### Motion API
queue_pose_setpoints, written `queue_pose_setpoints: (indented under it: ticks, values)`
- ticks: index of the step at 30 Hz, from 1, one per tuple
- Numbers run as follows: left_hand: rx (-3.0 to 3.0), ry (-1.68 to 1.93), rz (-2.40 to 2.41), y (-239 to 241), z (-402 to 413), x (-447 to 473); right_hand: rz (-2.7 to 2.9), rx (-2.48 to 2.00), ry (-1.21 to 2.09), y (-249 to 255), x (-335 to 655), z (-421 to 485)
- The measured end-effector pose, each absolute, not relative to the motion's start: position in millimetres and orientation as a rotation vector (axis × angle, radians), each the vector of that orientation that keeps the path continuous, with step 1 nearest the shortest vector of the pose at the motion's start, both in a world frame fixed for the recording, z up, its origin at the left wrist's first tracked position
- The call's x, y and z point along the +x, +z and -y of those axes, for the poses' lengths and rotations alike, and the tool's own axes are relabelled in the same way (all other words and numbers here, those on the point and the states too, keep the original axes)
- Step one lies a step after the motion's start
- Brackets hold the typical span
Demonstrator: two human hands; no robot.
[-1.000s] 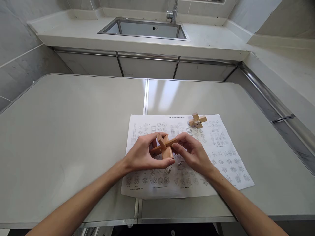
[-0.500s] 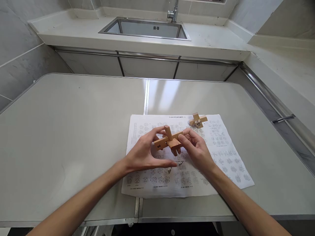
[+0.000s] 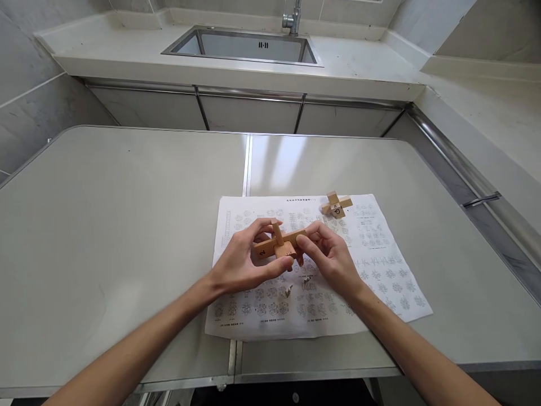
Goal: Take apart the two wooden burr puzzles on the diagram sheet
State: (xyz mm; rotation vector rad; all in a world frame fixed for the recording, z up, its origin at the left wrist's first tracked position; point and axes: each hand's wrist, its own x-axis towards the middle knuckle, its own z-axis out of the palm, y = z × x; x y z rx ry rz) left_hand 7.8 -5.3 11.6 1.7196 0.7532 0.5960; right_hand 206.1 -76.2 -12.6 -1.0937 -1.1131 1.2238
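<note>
A wooden burr puzzle (image 3: 284, 248) of crossed, interlocking bars is held between my two hands above a printed sheet (image 3: 249, 332). One bar stands up from it, and its left bar carries a "2". My left hand (image 3: 245, 256) wraps round the left side, thumb against the front bar, fingers behind. My right hand (image 3: 329, 251) pinches the right bar between thumb and fingers; some fingertips are hidden. Another wooden burr puzzle (image 3: 337, 205), marked with a "G", rests near the sheet's top right.
Small torn holes or scraps (image 3: 288, 291) show on the sheet below my hands. The pale folding table (image 3: 127, 225) has a metal seam (image 3: 247, 163) down its middle. Beyond it stand a counter (image 3: 359, 62) with a sink (image 3: 253, 48) and a tap (image 3: 292, 20).
My left thumb has closed from below onto the puzzle's front bar. The puzzle has turned slightly and shifted a little left with both hands. The whole view has moved slightly.
</note>
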Motion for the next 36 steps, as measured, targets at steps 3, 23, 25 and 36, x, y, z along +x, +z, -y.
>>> queue_pose_setpoints:
  ticks: [3,23,25,36]
  values:
    - [1.726,0.609,-0.755,12.0,5.4,7.9,1.113,-1.075,1.22,-12.8,206.5,75.9]
    - [1.984,0.835,-0.64,6.0,5.5,6.1,1.327,-1.162,0.874,-19.4,205.8,81.6]
    - [1.994,0.85,-0.644,5.4,5.2,6.0,1.338,-1.166,0.851,-19.8,205.4,81.7]
    - [2.06,0.882,-0.633,5.1,4.0,5.3,1.368,-1.157,0.803,-17.2,204.7,81.6]
